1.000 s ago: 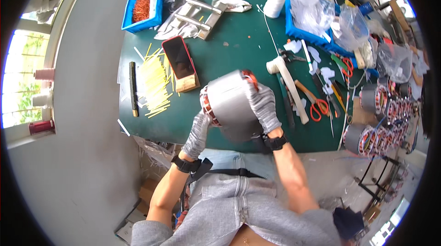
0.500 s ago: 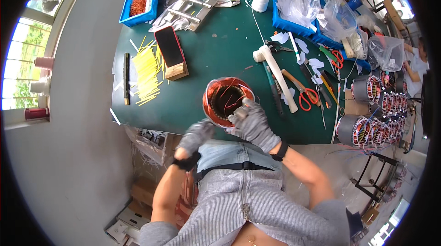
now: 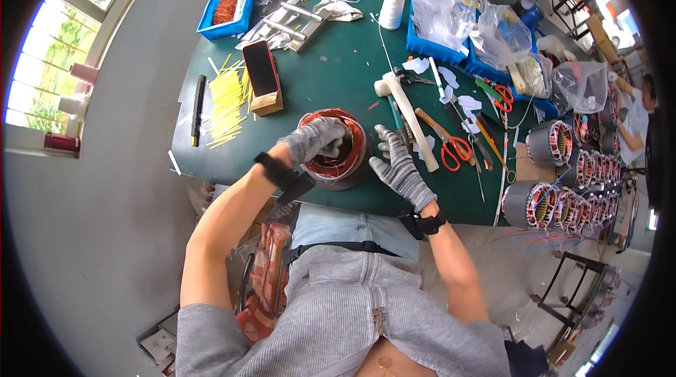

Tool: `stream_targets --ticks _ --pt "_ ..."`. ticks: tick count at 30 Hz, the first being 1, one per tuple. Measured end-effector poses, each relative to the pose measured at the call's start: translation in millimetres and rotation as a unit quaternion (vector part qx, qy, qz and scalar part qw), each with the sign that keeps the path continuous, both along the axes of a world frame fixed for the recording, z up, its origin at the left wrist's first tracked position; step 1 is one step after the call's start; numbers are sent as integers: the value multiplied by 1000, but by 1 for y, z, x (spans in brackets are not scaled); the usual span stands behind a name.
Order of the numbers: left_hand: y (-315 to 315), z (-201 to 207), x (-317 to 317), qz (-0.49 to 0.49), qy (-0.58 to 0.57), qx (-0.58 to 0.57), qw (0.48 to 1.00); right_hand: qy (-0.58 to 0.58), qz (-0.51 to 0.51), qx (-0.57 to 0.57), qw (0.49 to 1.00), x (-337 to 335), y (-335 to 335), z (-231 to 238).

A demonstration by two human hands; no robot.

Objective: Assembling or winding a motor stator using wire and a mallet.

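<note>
A motor stator (image 3: pixel 358 146) with red-brown copper windings stands upright near the front edge of the green table, its round opening facing up. My left hand (image 3: pixel 317 140), in a grey striped glove, reaches over the stator's left rim, with its fingers curled and closed at the opening. The fingertips and anything between them are partly hidden in the opening. Just right of the stator, my right hand (image 3: pixel 405 171), gloved too, holds nothing; its fingers are spread apart. A white-headed mallet (image 3: pixel 410 120) and orange-handled scissors (image 3: pixel 456 153) lie beyond the right hand.
Yellow strips (image 3: pixel 229 104) lie left of a phone (image 3: pixel 261 69) on a wooden stand (image 3: pixel 267 103). Farther back are a blue tray (image 3: pixel 246 23) of copper wire, a white thread spool (image 3: pixel 392 7) and blue bins (image 3: pixel 422 45) with plastic bags. Several more stators (image 3: pixel 522 206) stand at right.
My left hand has moved from the stator's lower left side to over its opening. My right hand has let go of the rim and opened to the right.
</note>
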State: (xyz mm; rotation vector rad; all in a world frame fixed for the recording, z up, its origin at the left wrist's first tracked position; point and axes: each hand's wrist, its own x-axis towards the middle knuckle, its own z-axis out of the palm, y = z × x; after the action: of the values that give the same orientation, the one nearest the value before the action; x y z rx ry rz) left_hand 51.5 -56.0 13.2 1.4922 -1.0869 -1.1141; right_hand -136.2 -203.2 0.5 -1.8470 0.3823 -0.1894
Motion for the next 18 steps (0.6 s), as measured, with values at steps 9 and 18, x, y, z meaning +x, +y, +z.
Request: stream_targets --ticks 9,18 --pt "-11 142 -8 114 272 -142 945 -64 -35 -23 997 78 -65 -41" --pt "-4 -16 -33 -163 -678 150 701 -81 -17 234 969 17 -37 54"
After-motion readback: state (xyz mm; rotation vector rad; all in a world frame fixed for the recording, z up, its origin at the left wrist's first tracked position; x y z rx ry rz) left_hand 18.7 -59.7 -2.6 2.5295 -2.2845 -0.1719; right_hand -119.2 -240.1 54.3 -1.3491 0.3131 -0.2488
